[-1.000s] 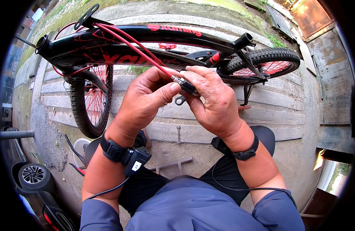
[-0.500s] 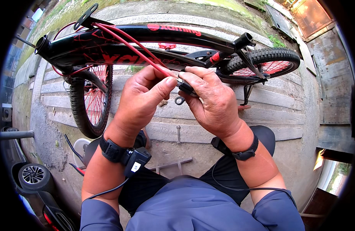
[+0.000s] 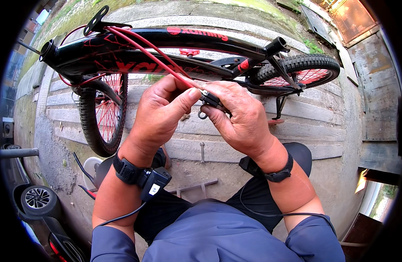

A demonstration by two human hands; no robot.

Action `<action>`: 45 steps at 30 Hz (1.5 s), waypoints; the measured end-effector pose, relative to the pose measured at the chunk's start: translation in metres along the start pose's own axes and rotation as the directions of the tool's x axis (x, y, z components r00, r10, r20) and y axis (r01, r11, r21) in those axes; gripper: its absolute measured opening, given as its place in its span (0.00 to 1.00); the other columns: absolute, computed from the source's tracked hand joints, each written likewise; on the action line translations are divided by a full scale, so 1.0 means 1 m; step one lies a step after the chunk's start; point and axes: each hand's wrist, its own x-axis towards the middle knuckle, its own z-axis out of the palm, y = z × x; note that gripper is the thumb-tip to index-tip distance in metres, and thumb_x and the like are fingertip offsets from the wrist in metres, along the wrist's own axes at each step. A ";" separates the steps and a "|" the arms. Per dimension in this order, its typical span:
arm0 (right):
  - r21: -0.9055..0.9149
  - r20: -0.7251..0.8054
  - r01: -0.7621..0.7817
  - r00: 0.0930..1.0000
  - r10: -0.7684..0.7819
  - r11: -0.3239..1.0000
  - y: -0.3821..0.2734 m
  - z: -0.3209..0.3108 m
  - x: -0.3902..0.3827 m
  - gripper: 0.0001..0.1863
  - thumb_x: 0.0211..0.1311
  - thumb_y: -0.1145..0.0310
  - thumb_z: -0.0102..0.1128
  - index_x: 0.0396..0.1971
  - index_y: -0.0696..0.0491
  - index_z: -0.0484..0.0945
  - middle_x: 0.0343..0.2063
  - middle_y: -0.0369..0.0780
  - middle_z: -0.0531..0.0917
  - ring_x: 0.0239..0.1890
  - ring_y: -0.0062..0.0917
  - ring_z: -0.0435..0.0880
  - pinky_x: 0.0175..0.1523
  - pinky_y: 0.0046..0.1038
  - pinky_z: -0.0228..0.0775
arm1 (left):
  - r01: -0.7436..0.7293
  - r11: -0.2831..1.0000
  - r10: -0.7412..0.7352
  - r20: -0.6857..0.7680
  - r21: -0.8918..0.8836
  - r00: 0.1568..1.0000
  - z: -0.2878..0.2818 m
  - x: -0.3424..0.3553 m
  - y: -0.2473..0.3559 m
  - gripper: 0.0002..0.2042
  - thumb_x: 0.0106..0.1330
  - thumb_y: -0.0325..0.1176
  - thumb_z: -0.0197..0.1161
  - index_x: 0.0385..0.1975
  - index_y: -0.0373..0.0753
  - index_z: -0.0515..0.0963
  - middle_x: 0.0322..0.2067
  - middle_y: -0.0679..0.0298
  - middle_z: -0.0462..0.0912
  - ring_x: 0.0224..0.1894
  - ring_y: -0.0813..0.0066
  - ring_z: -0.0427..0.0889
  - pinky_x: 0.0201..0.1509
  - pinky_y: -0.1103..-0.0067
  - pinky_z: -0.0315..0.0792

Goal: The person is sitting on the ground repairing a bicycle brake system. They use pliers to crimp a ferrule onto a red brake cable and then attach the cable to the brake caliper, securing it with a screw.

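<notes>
My left hand (image 3: 164, 109) pinches a red cable housing (image 3: 144, 48) near its lower end. My right hand (image 3: 240, 118) grips a small black fitting with a silver end (image 3: 211, 99) on that housing, just right of my left thumb. A small ring-shaped part (image 3: 202, 115) shows below the fitting, by my right thumb. Behind both hands lies a black bicycle frame (image 3: 192, 41) with red markings; the housing runs up to a black bracket (image 3: 94, 19) at its upper left. The fingertips of my right hand are partly hidden.
The front wheel (image 3: 89, 124) stands at left, the rear wheel (image 3: 270, 70) at right. A wrench (image 3: 202, 153) and a metal bracket (image 3: 196, 185) lie on the paving. A white round object (image 3: 92, 166), a car wheel (image 3: 37, 201) and a horizontal pipe (image 3: 20, 152) sit at left; metal panels (image 3: 375, 87) at right.
The fingers of my right hand have shifted a little on the black fitting, showing more of it, with the thumb slightly left. My left hand and the bicycle look nearly unmoved.
</notes>
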 end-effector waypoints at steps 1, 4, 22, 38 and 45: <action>0.000 -0.005 -0.002 1.000 0.002 1.000 0.000 0.001 0.000 0.19 0.54 0.67 0.69 0.47 0.54 0.79 0.42 0.45 0.82 0.39 0.40 0.84 0.40 0.33 0.78 | -0.003 1.000 0.003 -0.002 0.005 1.000 0.000 0.000 0.000 0.09 0.67 0.32 0.65 0.42 0.37 0.79 0.31 0.72 0.79 0.29 0.89 0.71 0.31 0.88 0.66; -0.012 -0.028 0.004 1.000 -0.005 1.000 -0.003 0.001 0.001 0.19 0.55 0.66 0.69 0.46 0.53 0.79 0.41 0.44 0.83 0.38 0.39 0.84 0.39 0.33 0.78 | -0.012 1.000 0.012 0.000 0.016 1.000 0.000 0.000 0.000 0.09 0.67 0.32 0.65 0.42 0.36 0.79 0.30 0.72 0.79 0.29 0.89 0.70 0.31 0.88 0.65; -0.129 -0.094 0.047 0.994 -0.059 0.991 0.000 0.005 0.005 0.16 0.55 0.63 0.69 0.42 0.50 0.80 0.37 0.42 0.83 0.31 0.36 0.84 0.31 0.30 0.76 | 0.026 0.999 -0.029 -0.080 -0.033 0.996 0.002 0.003 0.009 0.09 0.70 0.35 0.60 0.43 0.37 0.79 0.28 0.73 0.77 0.28 0.89 0.72 0.33 0.89 0.67; -0.168 -0.119 0.052 0.990 -0.072 0.984 -0.003 0.010 0.009 0.11 0.56 0.66 0.67 0.38 0.51 0.80 0.32 0.40 0.83 0.27 0.35 0.83 0.28 0.30 0.75 | -0.096 0.987 0.071 -0.190 -0.127 0.979 0.015 0.007 0.001 0.06 0.71 0.32 0.59 0.37 0.36 0.77 0.25 0.72 0.75 0.24 0.89 0.68 0.27 0.89 0.63; -0.232 -0.118 0.076 0.987 -0.106 0.970 -0.002 0.005 0.012 0.12 0.56 0.66 0.67 0.38 0.53 0.79 0.32 0.41 0.83 0.27 0.36 0.83 0.27 0.31 0.74 | -0.082 0.990 0.053 -0.232 -0.116 0.971 0.020 0.011 0.006 0.08 0.72 0.35 0.58 0.37 0.38 0.78 0.24 0.72 0.75 0.24 0.88 0.68 0.28 0.89 0.61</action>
